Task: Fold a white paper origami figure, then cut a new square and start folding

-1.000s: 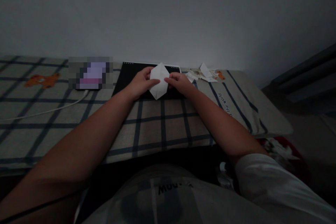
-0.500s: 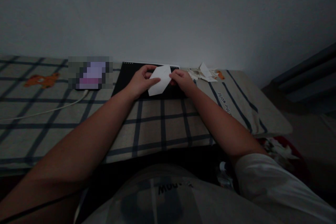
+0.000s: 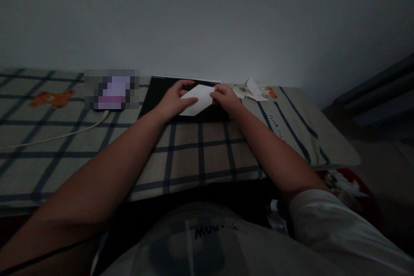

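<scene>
Cloth-covered desk (image 3: 200, 159) sits against grey wall (image 3: 207, 21); black pad (image 3: 155, 95) on top. Left hand (image 3: 174, 100) pinches white paper (image 3: 202, 100) over the pad; right hand (image 3: 227, 98) pinches the paper's right corner.

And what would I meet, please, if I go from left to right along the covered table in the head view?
Orange figure, phone, left hand, paper, right hand, scraps, smaller orange figure.

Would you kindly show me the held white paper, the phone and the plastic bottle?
White paper (image 3: 204, 99): head view, middle of its upward face.
Phone (image 3: 114, 89): head view, middle of its blurred screen.
Plastic bottle (image 3: 277, 221): head view, body below its cap.
</scene>
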A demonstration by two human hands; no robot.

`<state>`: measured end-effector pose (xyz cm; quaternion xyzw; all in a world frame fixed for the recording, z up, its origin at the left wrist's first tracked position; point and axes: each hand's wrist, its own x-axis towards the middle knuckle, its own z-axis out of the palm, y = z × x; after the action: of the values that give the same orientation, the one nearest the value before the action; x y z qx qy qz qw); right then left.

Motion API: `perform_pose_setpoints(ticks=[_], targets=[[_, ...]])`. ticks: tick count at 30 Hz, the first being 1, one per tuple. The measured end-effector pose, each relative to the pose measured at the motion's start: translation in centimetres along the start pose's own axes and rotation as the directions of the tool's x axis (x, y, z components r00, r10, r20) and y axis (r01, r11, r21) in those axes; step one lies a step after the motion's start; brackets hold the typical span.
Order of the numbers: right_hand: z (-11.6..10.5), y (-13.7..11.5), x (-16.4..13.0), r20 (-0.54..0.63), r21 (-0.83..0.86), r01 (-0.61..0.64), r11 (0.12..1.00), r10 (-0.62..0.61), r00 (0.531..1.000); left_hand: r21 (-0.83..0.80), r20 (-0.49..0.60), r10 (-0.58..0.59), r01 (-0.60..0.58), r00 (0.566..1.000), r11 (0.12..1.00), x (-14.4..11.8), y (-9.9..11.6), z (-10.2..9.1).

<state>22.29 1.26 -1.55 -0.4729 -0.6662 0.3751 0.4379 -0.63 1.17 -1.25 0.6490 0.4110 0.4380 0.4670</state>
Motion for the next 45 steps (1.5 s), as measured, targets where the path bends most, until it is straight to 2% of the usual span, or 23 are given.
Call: perform_pose_setpoints(ticks=[7, 9, 12, 16, 19, 22, 25, 29, 32, 35, 40, 45], targets=[[-0.1, -0.6, -0.3, 0.014, 0.048, 0.035, 0.998, -0.036, 0.999, 0.073, 0.031, 0.006, -0.008, 0.999, 0.997, 0.2, -0.3, -0.3], [-0.1, -0.5, -0.3, 0.021, 0.042, 0.035, 0.999, -0.036, 0.999, 0.118, -0.015, 0.039, -0.037, 0.999, 0.992, 0.4, -0.4, -0.4], [-0.1, 0.0, -0.1, -0.018, 0.039, 0.003, 0.999, -0.002, 1.0, 0.155, -0.14, 0.104, -0.082, 0.985, 0.985, 0.9, -0.6, -0.5], [0.1, 0.2, 0.3, -0.174, 0.094, -0.042, 0.995, 0.058, 0.983, 0.037, -0.288, 0.118, -0.112, 0.95, 0.993, 1.5, -1.0, -0.7], [0.4, -0.3, 0.4, -0.239, 0.207, -0.09, 0.974, 0.14, 0.961, -0.053, -0.288, 0.084, -0.103, 0.954, 0.993, 1.7, -1.2, -0.6], [0.8, -1.0, 0.2, -0.196, 0.308, -0.137, 0.941, 0.204, 0.959, -0.094, -0.248, 0.042, -0.067, 0.968, 0.993, 1.5, -1.3, -0.2], [1.3, -1.3, -0.1, -0.095, 0.341, -0.154, 0.927, 0.197, 0.976, -0.111, -0.216, 0.05, -0.075, 0.975, 0.991, 1.3, -1.5, 0.1], [1.6, -1.0, -0.4, 0.011, 0.287, -0.115, 0.951, 0.117, 0.993, -0.129, -0.225, 0.067, -0.098, 0.972, 0.987, 1.6, -1.7, -0.2], [1.4, -0.8, -0.5, -0.012, 0.213, -0.011, 0.977, 0.014, 1.0, -0.154, -0.249, 0.061, -0.102, 0.967, 0.983, 1.8, -1.6, -0.4], [0.9, -0.8, -0.8, -0.048, 0.065, 0.13, 0.989, -0.127, 0.991, -0.19, -0.24, 0.041, -0.089, 0.97, 0.978, 1.8, -1.4, -0.4], [0.3, -1.5, -1.3, 0.037, -0.28, 0.292, 0.914, -0.294, 0.955, -0.221, -0.225, -0.004, -0.047, 0.974, 0.974, 1.6, -1.2, -0.3], [0.3, -1.8, -1.5, 0.097, -0.332, 0.415, 0.847, -0.407, 0.908, -0.264, -0.201, -0.014, -0.04, 0.979, 0.964, 1.4, -0.9, -0.2]])
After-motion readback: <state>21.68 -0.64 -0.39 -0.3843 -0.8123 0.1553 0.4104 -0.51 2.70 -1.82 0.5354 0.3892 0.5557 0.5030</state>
